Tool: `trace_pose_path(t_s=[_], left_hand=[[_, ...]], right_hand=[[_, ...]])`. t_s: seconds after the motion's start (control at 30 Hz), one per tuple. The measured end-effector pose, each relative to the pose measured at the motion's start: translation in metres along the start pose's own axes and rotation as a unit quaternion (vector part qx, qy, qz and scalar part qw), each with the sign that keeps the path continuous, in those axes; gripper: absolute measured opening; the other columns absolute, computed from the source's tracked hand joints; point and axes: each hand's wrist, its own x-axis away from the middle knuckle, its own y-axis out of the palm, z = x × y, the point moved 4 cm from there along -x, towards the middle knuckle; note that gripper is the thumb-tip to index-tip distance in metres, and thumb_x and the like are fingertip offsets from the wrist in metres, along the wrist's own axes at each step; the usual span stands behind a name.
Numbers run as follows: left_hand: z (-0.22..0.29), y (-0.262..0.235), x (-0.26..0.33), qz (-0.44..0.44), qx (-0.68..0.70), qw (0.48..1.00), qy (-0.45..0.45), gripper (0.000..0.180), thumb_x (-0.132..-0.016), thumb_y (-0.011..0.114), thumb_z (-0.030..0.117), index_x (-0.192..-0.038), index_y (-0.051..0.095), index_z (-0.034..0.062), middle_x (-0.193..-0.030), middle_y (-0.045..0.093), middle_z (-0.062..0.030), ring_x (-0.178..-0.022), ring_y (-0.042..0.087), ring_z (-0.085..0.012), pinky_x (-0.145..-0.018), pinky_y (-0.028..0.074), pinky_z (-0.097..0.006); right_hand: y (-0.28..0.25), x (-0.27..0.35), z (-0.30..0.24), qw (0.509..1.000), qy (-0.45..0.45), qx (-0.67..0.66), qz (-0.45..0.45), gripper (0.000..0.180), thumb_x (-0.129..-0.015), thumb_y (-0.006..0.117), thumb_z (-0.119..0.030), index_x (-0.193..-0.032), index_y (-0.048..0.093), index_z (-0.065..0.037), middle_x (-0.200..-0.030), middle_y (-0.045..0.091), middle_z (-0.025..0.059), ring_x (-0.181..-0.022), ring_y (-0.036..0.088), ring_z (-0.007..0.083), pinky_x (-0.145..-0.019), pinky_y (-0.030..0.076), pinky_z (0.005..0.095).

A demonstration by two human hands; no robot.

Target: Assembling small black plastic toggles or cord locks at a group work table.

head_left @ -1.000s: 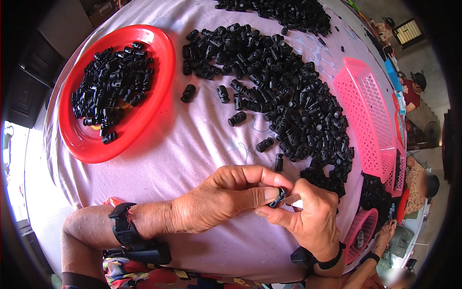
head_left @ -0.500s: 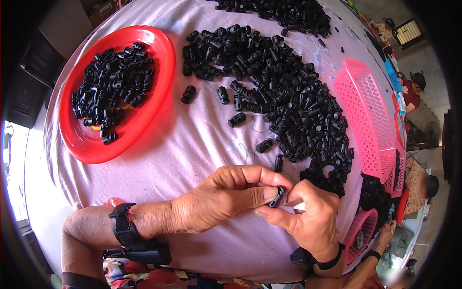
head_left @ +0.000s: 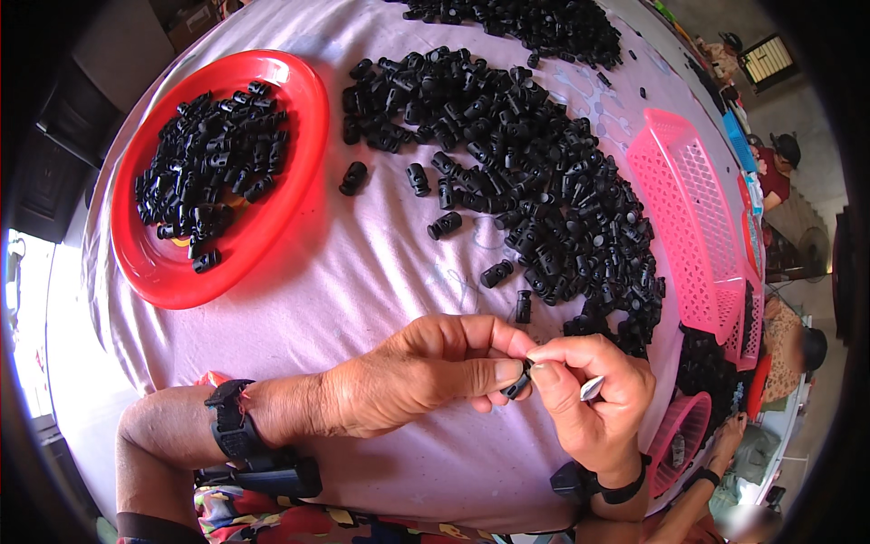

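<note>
across the table, a pale pink cloth (head_left: 381,272) is spreading in loose folds, and a broad heap of black barrel-shaped pieces (head_left: 544,181) is covering much of its far side. to the left, a red plate (head_left: 306,136) is holding more of them, while a pink basket (head_left: 666,163) is standing off to the right. nearer, the left hand (head_left: 426,372) is pinching one black piece (head_left: 517,388) between thumb and forefinger. the right hand (head_left: 598,408) is now pressing its thumb and forefinger together at that piece's right end; whether they are gripping it or something thinner, i cannot tell. a small pale tool (head_left: 592,388) is no longer pointing at the piece but jutting from the right hand's curled fingers, so bare fingertips seem to be taking over the fine work.
</note>
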Motion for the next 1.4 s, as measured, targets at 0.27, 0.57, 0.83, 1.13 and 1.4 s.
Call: trace_pose_path(t_s=[0.27, 0.57, 0.83, 1.13, 1.4], left_hand=[[0.001, -0.001, 0.001, -0.016, 0.015, 1.0, -0.014, 0.027, -0.096, 0.055, 0.012, -0.121, 0.055, 0.003, -0.107, 0.06, -0.0021, -0.093, 0.055, -0.0083, -0.084, 0.045, -0.024], [0.005, 0.001, 0.001, -0.005, -0.045, 0.999, -0.019, 0.029, -0.093, 0.061, 0.011, -0.12, 0.057, 0.0021, -0.108, 0.062, -0.0028, -0.095, 0.056, -0.0079, -0.085, 0.045, -0.024], [0.002, -0.001, 0.001, -0.012, -0.021, 0.999, -0.025, 0.032, -0.093, 0.059, 0.006, -0.125, 0.055, 0.0018, -0.112, 0.061, -0.0029, -0.097, 0.056, -0.0083, -0.086, 0.045, -0.024], [0.001, -0.002, 0.002, -0.024, 0.029, 0.999, -0.027, 0.038, -0.093, 0.057, 0.004, -0.13, 0.052, 0.0009, -0.116, 0.06, -0.0051, -0.1, 0.057, -0.0102, -0.088, 0.047, -0.026], [0.003, -0.002, 0.003, -0.022, 0.053, 0.998, -0.04, 0.037, -0.093, 0.057, 0.002, -0.129, 0.053, 0.0016, -0.114, 0.061, -0.0066, -0.098, 0.059, -0.0113, -0.089, 0.048, -0.026]], right_hand=[[0.0, 0.0, 0.005, 0.996, 0.024, -0.087, 0.002, 0.019, -0.084, 0.064, 0.005, -0.102, 0.063, 0.002, -0.082, 0.07, 0.0069, -0.065, 0.067, 0.0086, -0.056, 0.051, 0.0199], [0.0, -0.004, -0.005, 1.0, 0.0, 0.006, -0.023, 0.017, -0.082, 0.065, 0.004, -0.098, 0.063, 0.001, -0.077, 0.068, 0.0085, -0.066, 0.069, 0.0114, -0.056, 0.052, 0.0213], [0.0, -0.002, 0.0, 1.0, 0.0, -0.002, -0.001, 0.014, -0.082, 0.065, 0.004, -0.096, 0.062, 0.001, -0.077, 0.069, 0.0086, -0.065, 0.069, 0.0128, -0.055, 0.053, 0.0222], [-0.001, -0.003, 0.0, 1.0, -0.001, -0.025, 0.008, 0.015, -0.082, 0.064, 0.007, -0.097, 0.062, 0.004, -0.079, 0.07, 0.0097, -0.067, 0.071, 0.0151, -0.056, 0.055, 0.022], [-0.003, -0.002, -0.001, 1.0, -0.012, -0.021, 0.017, 0.014, -0.083, 0.065, 0.004, -0.097, 0.063, 0.003, -0.078, 0.07, 0.0092, -0.064, 0.07, 0.0136, -0.053, 0.054, 0.0226]])
